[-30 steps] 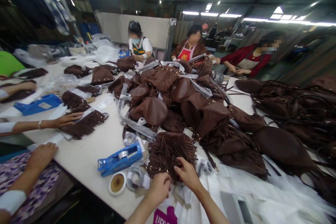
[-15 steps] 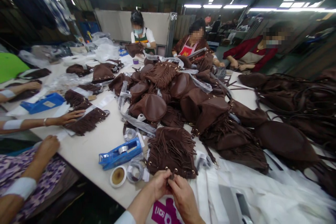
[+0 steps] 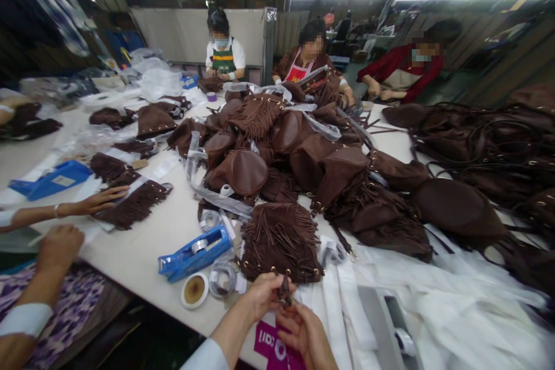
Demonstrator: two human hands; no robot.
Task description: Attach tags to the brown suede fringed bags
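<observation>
A brown fringed bag (image 3: 278, 237) with gold eyelets along its lower edge lies on the table in front of me. My left hand (image 3: 262, 296) is closed on a dark brown drawstring end (image 3: 285, 289) at that edge, which looks knotted or tasselled. Just below and to the right, my right hand (image 3: 306, 329) has loosely curled fingers, parted and close to the drawstring end. Beneath my hands lies a purple piece with white lettering (image 3: 273, 344).
Left of the bag are a blue tape dispenser (image 3: 195, 254), a tape roll (image 3: 194, 291) and clear coiled tubing (image 3: 222, 279). Brown bags (image 3: 247, 172) are heaped beyond. White plastic sheets (image 3: 468, 306) and a grey dispenser (image 3: 381, 324) lie right. A co-worker's hand (image 3: 102, 199) rests on fringed material.
My right hand's fingers have loosened and drawn down from the drawstring end, while my left hand keeps hold of it. The view has shifted slightly. A co-worker's arm at far left has moved back.
</observation>
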